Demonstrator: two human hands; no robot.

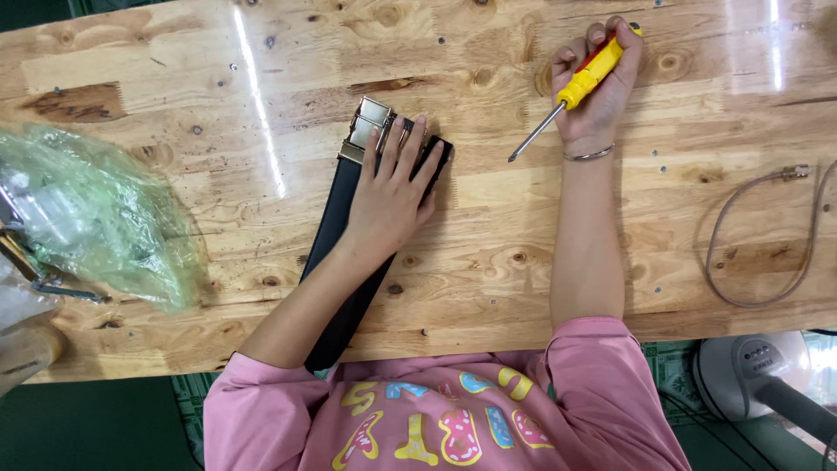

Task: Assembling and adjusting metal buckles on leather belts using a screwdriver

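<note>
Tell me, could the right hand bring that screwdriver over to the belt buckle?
Probably yes: the right hand holds the screwdriver, and bare table lies between it and the buckle, though the left hand presses beside it.

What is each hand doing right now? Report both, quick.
Left hand: open, flat, pressing on the belt by its buckle.
Right hand: closed around the screwdriver, tip clear of the belt.
</note>
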